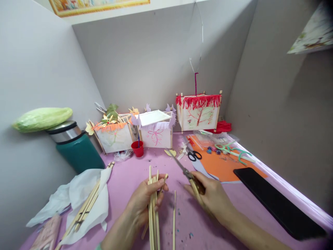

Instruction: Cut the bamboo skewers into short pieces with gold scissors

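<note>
Several pale wooden sticks (153, 215) are bunched in my left hand (145, 198), thumb pressed over them, at the lower middle. One shorter stick end tilts up to the right at its fingertips. My right hand (210, 194) is wrapped round a pair of scissors (187, 173), their blades pointing up and left, apart from the sticks. What looks like another pale length lies along the right palm, partly blurred. Between the hands a single stick (174, 218) lies on the pink table (135, 166).
Decorated paper boxes (156, 136) stand at the back, with a red cup (137, 149) before them. Black-handled scissors (194, 155), orange paper (229, 166) and a black slab (275, 201) lie right. Left are a green bottle (79, 152) and sticks on white paper (100, 205).
</note>
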Demonstrator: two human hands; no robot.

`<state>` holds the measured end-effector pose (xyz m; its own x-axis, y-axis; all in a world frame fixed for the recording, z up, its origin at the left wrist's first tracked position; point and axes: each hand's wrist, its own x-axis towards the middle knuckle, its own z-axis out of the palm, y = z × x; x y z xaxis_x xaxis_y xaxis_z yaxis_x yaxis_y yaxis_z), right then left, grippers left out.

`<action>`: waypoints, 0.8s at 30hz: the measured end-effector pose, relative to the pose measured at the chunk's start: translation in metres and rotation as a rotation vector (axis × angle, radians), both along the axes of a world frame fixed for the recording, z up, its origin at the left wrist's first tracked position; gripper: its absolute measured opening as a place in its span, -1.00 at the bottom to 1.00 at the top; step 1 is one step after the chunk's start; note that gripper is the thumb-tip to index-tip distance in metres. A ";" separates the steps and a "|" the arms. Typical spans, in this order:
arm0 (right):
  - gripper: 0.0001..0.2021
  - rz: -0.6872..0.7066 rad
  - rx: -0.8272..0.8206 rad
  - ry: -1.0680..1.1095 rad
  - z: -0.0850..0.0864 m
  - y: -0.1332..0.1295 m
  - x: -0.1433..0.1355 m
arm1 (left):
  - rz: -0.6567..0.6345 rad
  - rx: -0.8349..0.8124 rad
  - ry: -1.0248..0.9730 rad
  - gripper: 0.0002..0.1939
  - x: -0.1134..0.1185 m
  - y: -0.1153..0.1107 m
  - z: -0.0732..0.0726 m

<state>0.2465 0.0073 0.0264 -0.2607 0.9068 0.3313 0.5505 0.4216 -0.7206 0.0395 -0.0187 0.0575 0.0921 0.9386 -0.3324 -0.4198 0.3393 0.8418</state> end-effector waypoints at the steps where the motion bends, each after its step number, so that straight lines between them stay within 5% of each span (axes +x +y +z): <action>1: -0.73 -0.010 -0.055 0.097 0.004 0.001 0.000 | -0.019 -0.004 0.020 -0.84 0.003 -0.002 0.000; 6: -0.62 0.093 -0.306 0.459 0.014 -0.006 -0.005 | -0.245 -0.015 0.078 -0.84 0.016 -0.012 -0.004; 12: -0.74 0.301 -0.435 0.461 0.011 -0.017 -0.014 | -0.393 0.039 0.047 -0.79 0.023 -0.017 -0.011; 17: -0.73 0.259 -0.443 0.590 0.017 -0.015 -0.006 | -0.445 -0.014 0.083 -0.77 0.015 -0.014 -0.006; 24: -0.71 -0.150 -0.285 0.880 0.016 0.003 0.009 | -0.032 0.016 0.194 -0.73 -0.006 0.002 -0.004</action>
<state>0.2555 0.0099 0.0428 0.1040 0.9880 0.1138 -0.2082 0.1335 -0.9689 0.0337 -0.0163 0.0533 0.0579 0.9416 -0.3318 -0.2383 0.3358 0.9113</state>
